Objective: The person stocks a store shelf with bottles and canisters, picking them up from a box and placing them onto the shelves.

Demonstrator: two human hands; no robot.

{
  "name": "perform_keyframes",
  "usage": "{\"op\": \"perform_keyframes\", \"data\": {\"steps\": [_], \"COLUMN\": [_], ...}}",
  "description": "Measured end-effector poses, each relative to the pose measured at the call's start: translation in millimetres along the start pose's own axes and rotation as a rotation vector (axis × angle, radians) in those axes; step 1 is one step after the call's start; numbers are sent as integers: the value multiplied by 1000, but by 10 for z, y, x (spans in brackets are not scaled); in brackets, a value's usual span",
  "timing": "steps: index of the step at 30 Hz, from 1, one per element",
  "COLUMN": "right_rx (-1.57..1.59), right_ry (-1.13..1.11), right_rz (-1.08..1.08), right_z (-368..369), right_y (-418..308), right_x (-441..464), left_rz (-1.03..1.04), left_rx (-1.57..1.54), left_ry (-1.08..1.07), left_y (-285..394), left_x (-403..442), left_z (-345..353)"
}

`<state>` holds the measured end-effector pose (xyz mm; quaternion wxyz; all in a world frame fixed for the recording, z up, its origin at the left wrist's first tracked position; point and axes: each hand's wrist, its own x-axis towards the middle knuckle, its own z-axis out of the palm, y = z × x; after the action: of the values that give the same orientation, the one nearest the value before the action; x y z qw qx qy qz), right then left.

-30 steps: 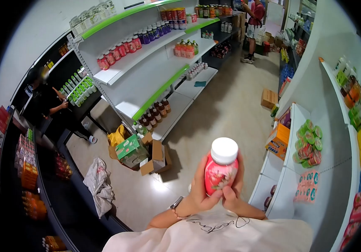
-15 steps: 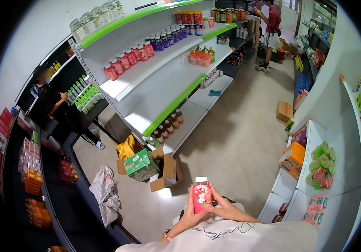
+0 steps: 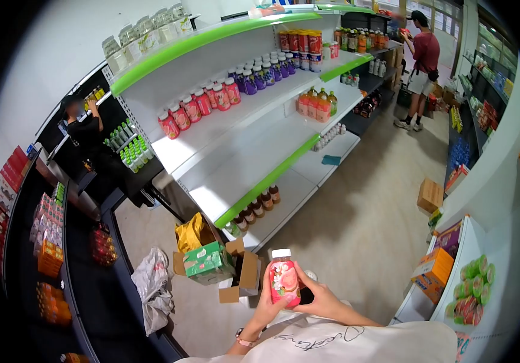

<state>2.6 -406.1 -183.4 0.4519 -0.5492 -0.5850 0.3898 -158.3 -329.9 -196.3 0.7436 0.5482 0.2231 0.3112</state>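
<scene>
A pink juice bottle (image 3: 284,279) with a white cap and a flower-and-fruit label stands upright in front of my chest. My left hand (image 3: 266,310) is closed around its left side, the thumb across the lower front. On the other side, my right hand (image 3: 319,299) has its fingers against the bottle's right edge; a dark patch shows below them. Ahead, similar pink bottles (image 3: 191,108) stand on the white shelf (image 3: 235,124), beside purple bottles (image 3: 260,77).
Open cartons (image 3: 245,275) and a green box (image 3: 209,262) lie on the floor by the shelf's end. A crumpled white bag (image 3: 152,287) is at left. One person (image 3: 81,130) stands by the left shelves, another (image 3: 423,60) in the far aisle. Right shelves hold an orange box (image 3: 433,272).
My view has shifted, so the shelves sit farther right. The bottle has turned, showing more of its fruit picture. The person at left has raised an arm to a shelf.
</scene>
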Motion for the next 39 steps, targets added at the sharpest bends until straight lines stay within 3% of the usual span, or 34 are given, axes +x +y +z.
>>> {"op": "perform_keyframes", "data": {"steps": [10,12,15,18,21,24,26,29,30,33,36,39], "right_rx": [-115,-74,-38,-149,-131,-129,-157,-223,-225,-268,-262,-257], "right_ry": [148,128,107,73,40,-7,-28,-47,-56,-45,-48,-96], "right_rz": [-253,-267,-303,-334,-361,-356,-378,-499,-502,-637,-697,-717], "right_z": [-1155,-1255,-1377,-1452,-1458,-1493,-1515,-1578,-1635,-1609,-1602,-1566], "right_y": [359,524,668,803,854,784,797,632,505,258,173,127], "right_x": [810,872,1053,1225,1483,1893,2202,2716,2894,3429,3909,4249], "left_rz": [57,108,138,103,11,-31,-15,199,247,285,312,300], "left_rx": [-36,89,133,199,480,497,498,528,381,361,699,772], "left_ry": [-99,-96,-28,33,132,188,237,375,448,513,607,658], "left_y": [281,248,130,116,120,172,353,546,571,886,1282,1526], "left_x": [1351,1524,1673,1805,1941,2200,2428,2748,2876,3215,3474,3622], "left_z": [350,376,329,221,99,-167,-312,-476,-517,-785,-1073,-1258]}}
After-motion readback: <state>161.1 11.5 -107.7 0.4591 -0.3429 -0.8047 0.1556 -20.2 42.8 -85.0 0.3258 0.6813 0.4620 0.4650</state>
